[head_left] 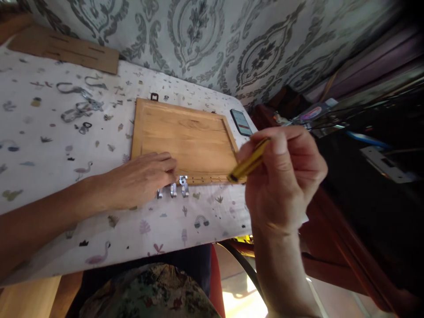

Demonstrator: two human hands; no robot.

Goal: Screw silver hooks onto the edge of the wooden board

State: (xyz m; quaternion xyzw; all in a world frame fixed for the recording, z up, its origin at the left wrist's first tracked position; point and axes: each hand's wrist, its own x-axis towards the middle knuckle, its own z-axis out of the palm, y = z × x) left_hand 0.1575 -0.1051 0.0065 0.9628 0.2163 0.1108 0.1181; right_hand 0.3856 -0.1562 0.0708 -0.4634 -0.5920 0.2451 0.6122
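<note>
A wooden panel (188, 132) with a raised frame lies flat on a table covered by a white patterned cloth (39, 176). My left hand (142, 176) rests flat on the panel's near left edge, fingers stretched out, just beside three small metal hooks (174, 189) fixed along that edge. My right hand (285, 176) hovers over the panel's near right corner, closed on a yellow tool (248, 163) whose dark tip points down at a row of small holes in the edge.
Several loose metal hooks (77, 108) lie on the cloth at the far left. A brown slotted board (62, 48) sits at the back left. A phone (241, 122) lies by the panel's far right corner. Dark clutter and cables fill the right side.
</note>
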